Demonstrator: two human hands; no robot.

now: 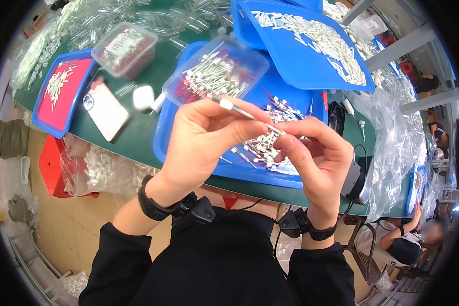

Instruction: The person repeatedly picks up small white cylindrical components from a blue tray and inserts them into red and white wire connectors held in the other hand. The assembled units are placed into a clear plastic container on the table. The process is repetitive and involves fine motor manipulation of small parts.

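Observation:
My left hand [201, 135] pinches a thin dark and silvery rod with a white collar [227, 104] between thumb and fingers. The rod slants down to the right, and at its lower end the thumb and forefinger of my right hand [319, 155] close on its whitish tip. Whether that tip is a separate small piece, I cannot tell. Both hands are over a blue tray [229, 172] strewn with loose small white and dark parts [285, 113]. In the tray's far left part stands a clear plastic box [181, 84] full of similar thin white sticks with red ends.
Blue trays of white pieces [331, 46] stand far right. To the left are a lidded clear box [125, 50], a red-lined tray [81, 86], a phone [107, 111] and a white earbud case [143, 97]. A plastic bag [390, 153] lies right; another person [400, 242] sits beyond.

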